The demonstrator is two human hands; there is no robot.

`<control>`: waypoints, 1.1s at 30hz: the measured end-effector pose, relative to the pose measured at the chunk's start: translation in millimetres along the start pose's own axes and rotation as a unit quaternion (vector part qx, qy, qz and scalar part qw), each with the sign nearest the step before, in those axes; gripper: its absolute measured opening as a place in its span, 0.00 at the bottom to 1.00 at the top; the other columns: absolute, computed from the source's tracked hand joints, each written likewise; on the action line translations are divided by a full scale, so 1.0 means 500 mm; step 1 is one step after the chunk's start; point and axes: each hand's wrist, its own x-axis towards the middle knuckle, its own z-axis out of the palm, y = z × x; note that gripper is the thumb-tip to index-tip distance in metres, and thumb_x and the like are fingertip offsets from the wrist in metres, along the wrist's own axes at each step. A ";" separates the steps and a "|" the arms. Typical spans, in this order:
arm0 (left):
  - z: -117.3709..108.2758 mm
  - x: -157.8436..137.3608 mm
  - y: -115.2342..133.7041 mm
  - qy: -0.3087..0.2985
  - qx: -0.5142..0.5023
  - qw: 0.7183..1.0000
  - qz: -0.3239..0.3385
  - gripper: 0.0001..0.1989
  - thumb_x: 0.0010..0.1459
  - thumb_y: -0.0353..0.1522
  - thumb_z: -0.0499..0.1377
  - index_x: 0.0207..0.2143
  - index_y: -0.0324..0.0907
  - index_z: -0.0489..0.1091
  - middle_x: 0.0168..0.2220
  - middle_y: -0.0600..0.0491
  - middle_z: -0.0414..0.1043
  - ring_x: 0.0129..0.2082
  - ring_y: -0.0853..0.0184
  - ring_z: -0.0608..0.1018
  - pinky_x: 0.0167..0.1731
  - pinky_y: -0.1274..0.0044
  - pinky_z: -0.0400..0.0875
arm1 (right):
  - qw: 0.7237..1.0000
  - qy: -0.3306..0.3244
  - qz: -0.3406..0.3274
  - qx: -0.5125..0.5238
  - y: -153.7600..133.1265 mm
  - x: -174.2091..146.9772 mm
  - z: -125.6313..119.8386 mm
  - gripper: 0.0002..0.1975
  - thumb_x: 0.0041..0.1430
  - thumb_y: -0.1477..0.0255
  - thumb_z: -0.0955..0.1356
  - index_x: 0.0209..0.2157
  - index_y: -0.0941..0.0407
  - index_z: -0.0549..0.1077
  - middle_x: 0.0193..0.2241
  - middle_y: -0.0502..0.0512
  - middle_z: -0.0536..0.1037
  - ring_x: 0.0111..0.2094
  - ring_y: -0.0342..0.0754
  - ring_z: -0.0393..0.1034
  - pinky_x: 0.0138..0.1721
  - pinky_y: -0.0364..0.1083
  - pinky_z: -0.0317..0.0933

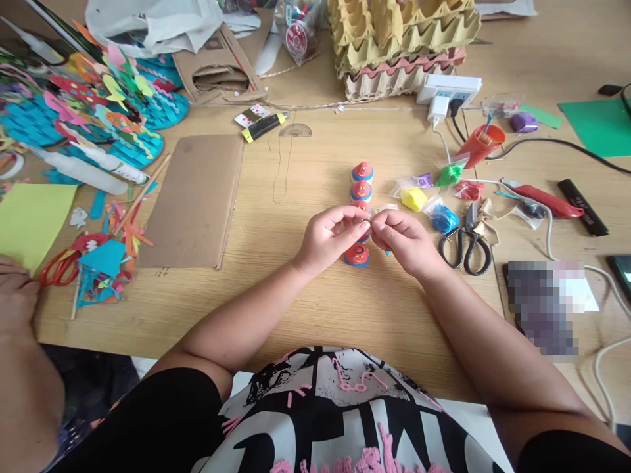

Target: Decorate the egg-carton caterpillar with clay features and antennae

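My left hand [332,238] and my right hand [405,242] meet over the table, fingertips pinched together. Between them is a small dark piece [365,221], too tiny to identify for sure. Beneath and around my hands, a row of small clay figures runs away from me, each with a red top, a yellow face and a blue rim. The nearest figure [356,255] has a dark ring on top; the farthest one [363,171] shows fully, while my fingers partly hide those in the middle. A bit of blue [388,252] peeks out below my right hand.
Bagged yellow clay [414,199], blue clay [444,219] and black-handled scissors [466,243] lie at the right, near an orange cup [480,146] and cables. Cardboard [192,200] and paper scraps [106,263] lie left; another person's arm [22,355] rests there. Egg trays [399,46] stand behind.
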 end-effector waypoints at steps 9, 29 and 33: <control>0.001 -0.002 0.010 0.009 0.039 0.999 0.004 0.14 0.61 0.43 0.69 0.34 0.41 0.80 0.32 0.52 0.83 0.31 0.70 0.83 0.35 0.77 0.77 | 1.000 -0.002 0.005 0.000 -0.001 -0.002 0.002 0.21 0.63 0.53 0.74 0.29 0.56 0.75 0.22 0.46 0.68 0.22 0.39 0.57 0.24 0.42 0.54; -0.013 0.004 0.002 -0.006 -0.018 0.997 -0.073 0.19 0.63 0.50 0.66 0.40 0.44 0.84 0.41 0.49 0.86 0.42 0.66 0.85 0.46 0.74 0.79 | 0.998 0.038 0.027 0.050 0.013 -0.002 -0.003 0.20 0.61 0.53 0.75 0.29 0.54 0.72 0.24 0.47 0.70 0.21 0.39 0.54 0.22 0.42 0.50; -0.010 0.005 0.001 -0.008 -0.012 0.997 -0.069 0.18 0.60 0.49 0.70 0.36 0.43 0.82 0.34 0.52 0.84 0.36 0.68 0.83 0.40 0.76 0.78 | 0.998 0.041 0.029 0.046 0.011 -0.001 -0.002 0.20 0.60 0.53 0.75 0.29 0.54 0.73 0.25 0.48 0.72 0.22 0.39 0.55 0.22 0.42 0.51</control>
